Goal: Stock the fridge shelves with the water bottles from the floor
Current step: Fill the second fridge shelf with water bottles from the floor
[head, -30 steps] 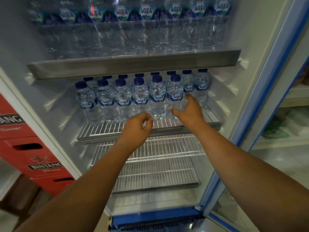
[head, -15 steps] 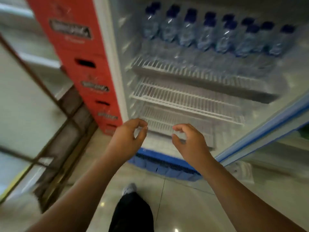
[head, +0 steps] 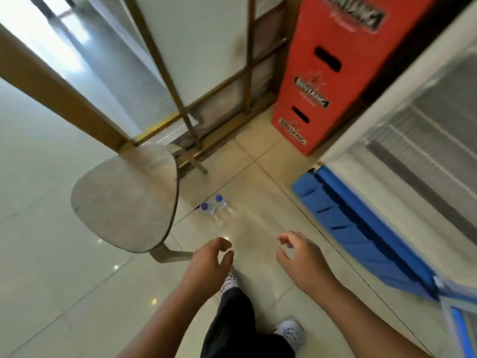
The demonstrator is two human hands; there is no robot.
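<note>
Bottles: two clear plastic water bottles with blue caps (head: 206, 208) stand side by side on beige tiled floor (head: 258, 182), just beside grey rounded chair seat (head: 124, 200). Left hand (head: 206, 264) and right hand (head: 302, 257) hang short of them, fingers loosely curled, holding nothing. White fridge with blue base grille (head: 361, 233) at right, stacked red crates (head: 333, 73) beyond.

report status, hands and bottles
Left hand and right hand empty, loosely curled. Two water bottles standing on floor ahead. Chair seat close beside them, not blocking.
</note>
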